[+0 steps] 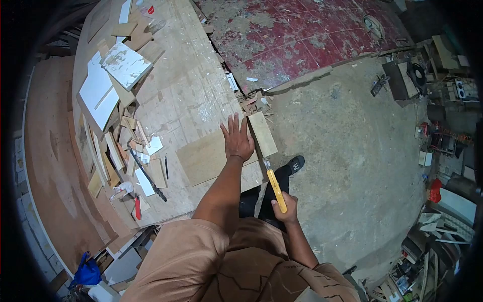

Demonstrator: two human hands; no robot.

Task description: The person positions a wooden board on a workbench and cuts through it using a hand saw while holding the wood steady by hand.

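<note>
My left hand (238,139) lies flat with its fingers spread on a thin wooden board (201,158) near the right edge of the worktable (176,90). Low in the middle, my right hand (286,207) is wrapped round the yellow handle of a saw (276,189). The saw's dark blade runs up from the handle, between the board under my left hand and a pale wooden piece (262,133) that reaches out past the table edge. Whether the two pieces are joined cannot be made out.
Wood offcuts, white panels (102,98), a black bar (147,174), a dark pencil-like stick (166,168) and a red-handled tool (138,208) lie on the table's left part. A machine (402,80) stands on the floor at the right. My shoe (297,164) is beside the table.
</note>
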